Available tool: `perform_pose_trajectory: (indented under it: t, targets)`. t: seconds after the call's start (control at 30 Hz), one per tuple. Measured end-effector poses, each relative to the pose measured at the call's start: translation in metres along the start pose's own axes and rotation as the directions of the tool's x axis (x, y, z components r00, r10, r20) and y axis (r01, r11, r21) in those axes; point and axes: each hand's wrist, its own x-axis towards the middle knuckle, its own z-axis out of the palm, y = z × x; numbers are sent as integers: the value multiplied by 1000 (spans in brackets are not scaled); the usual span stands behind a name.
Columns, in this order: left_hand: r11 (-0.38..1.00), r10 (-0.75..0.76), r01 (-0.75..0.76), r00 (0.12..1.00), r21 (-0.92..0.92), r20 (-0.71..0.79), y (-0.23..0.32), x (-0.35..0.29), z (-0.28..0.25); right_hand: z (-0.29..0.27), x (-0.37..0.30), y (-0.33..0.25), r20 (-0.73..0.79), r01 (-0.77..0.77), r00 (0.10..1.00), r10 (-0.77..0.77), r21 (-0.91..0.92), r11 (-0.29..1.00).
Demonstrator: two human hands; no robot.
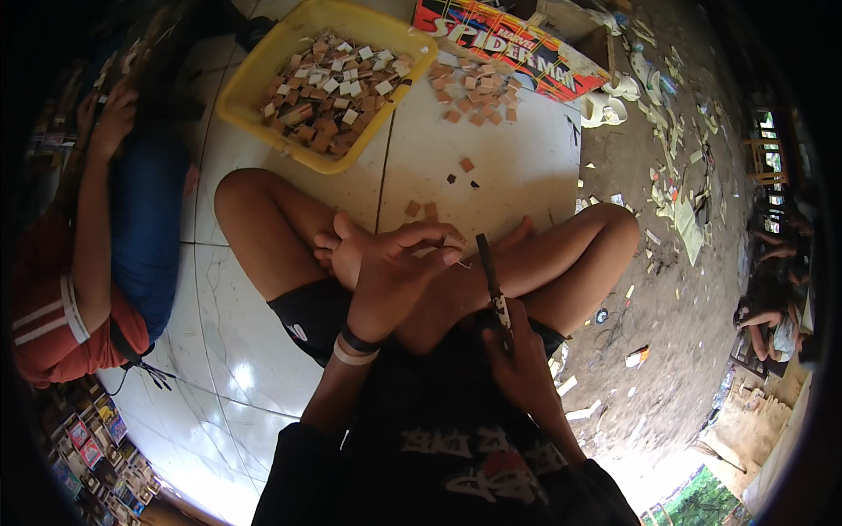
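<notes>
Two hands work above crossed legs on the white floor (517,167). Left of the scissors (493,294), the left hand (395,272) pinches a small pale piece (453,241) between its fingertips. The right hand (517,359) grips the scissors by the handle, blades closed. Beyond them sits a yellow tub (254,79) of little tiles (338,83).

1. To your upper left sits a yellow tub (254,83) heaped with small brown and white squares (333,88).
2. Beside it, loose squares (474,92) lie scattered on the white tiled floor (517,167).
3. A colourful printed box (517,53) lies beyond them.
4. At your left sits a person in a blue top (145,219).
5. Paper scraps (675,202) litter the dirt at your right.
</notes>
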Motion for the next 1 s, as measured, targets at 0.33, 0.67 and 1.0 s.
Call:
perform_pose_trajectory:
  t: [0.33,0.67,1.0]
  targets:
    - [827,250,-126,955,548,-157,-23,46,-8,-4,-1,19,60,-187,982,181,484,855]
    - [83,-25,-82,996,993,85,-73,98,-24,-5,7,10,142,-214,976,163,502,838]
    - [718,95,-13,992,695,-80,-68,96,-39,-3,7,12,144,-197,979,142,516,834]
